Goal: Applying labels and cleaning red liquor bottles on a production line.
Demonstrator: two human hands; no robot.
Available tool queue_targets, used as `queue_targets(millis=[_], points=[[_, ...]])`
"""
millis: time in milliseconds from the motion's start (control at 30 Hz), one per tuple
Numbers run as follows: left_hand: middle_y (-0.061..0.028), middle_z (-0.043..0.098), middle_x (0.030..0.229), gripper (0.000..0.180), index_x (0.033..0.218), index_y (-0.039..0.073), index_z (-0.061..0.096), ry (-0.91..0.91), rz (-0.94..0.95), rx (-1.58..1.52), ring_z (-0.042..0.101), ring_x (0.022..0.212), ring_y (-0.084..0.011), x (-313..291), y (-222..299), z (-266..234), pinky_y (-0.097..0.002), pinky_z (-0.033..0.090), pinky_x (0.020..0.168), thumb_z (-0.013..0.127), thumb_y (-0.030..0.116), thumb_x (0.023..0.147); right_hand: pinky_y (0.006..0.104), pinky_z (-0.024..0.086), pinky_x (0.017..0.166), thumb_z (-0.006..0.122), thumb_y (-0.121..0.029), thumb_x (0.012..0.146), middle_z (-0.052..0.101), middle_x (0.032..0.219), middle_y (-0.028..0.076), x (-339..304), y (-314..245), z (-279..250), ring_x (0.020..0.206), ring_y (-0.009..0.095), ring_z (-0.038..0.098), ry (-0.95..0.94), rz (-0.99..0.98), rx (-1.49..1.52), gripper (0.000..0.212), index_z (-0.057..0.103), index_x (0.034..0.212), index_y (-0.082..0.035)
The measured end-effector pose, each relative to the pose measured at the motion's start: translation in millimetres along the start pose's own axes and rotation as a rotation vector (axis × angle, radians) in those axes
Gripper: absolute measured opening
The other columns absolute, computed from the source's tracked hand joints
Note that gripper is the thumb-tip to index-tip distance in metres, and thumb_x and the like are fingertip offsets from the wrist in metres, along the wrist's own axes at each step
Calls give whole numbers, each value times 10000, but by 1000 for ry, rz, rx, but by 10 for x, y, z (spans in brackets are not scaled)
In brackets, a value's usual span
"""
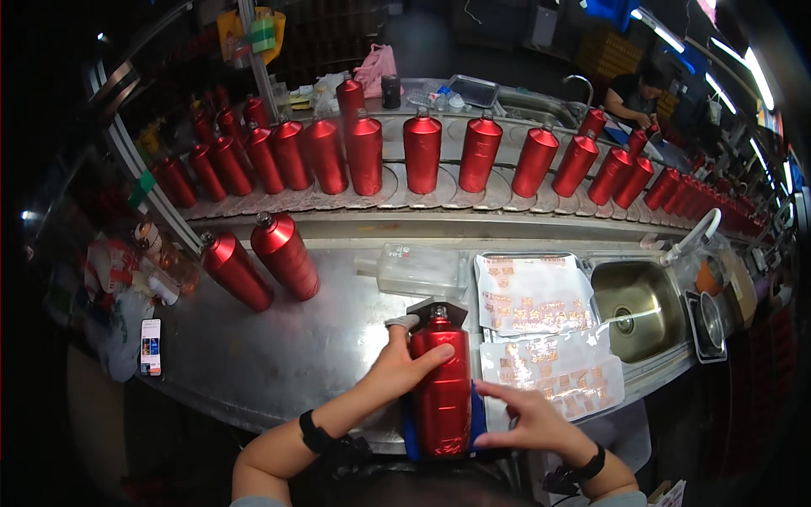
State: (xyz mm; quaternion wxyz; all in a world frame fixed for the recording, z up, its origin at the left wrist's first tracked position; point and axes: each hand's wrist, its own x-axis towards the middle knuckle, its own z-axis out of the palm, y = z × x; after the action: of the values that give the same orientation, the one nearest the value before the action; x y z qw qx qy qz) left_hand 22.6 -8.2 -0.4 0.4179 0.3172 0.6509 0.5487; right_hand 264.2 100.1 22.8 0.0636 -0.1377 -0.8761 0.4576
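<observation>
A shiny red metallic bottle point(441, 380) lies before me at the steel table's near edge, its neck pointing away. It rests on a blue piece point(478, 410), against a dark angular support point(454, 311). My left hand point(405, 359) grips the bottle near its shoulder, thumb across the top; a pale covering shows on one fingertip. My right hand point(528, 418) is beside the bottle's lower right side, thumb and forefinger spread, with no object visible between them. Right of the bottle, white sheets point(541, 372) carry rows of small copper-coloured decals.
Two red bottles point(285, 256) stand at the left of the table. Beyond it, a curved conveyor point(338, 201) carries many more. A clear plastic container point(418, 270) lies behind my bottle. A sink point(638, 308) is at right, a phone point(150, 346) at left. Another person point(634, 97) works far right.
</observation>
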Motion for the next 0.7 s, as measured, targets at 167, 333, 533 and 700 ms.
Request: queue_targets(millis=[167,333,533,700], points=[[-169,518,1217,587,1288,-25,418,348,346,225,583,979,-193,443,347,-619,-323,511,790,734,254,879,201,396,503,768,-181,803,690,922,33,717,228,-646,532,30,432,551,10,-36,501,603,1251,-28],[-218,551,1213,569,1289,-46,449,509,581,112,595,1047,-258,1559,792,-903,-357,504,873,714,246,879,395,495,850,791,-396,751,631,1141,203,2002,532,-1275,978,324,636,741,-107,-296,804,464,1380,-17],[-315,513,1313,669,1328,-42,475,884,528,485,495,1244,-431,2745,1234,-1272,-457,399,1044,661,401,863,406,481,937,739,-509,772,599,1245,259,3412,581,-1604,1125,364,615,753,-73,-315,885,417,1413,8],[-320,531,1283,717,1325,-34,474,907,580,626,518,1203,-455,3467,1462,-1453,-486,407,1032,662,458,838,458,467,986,730,-557,739,515,1328,290,4087,164,-1553,1197,412,556,700,-68,-449,977,360,1433,24]])
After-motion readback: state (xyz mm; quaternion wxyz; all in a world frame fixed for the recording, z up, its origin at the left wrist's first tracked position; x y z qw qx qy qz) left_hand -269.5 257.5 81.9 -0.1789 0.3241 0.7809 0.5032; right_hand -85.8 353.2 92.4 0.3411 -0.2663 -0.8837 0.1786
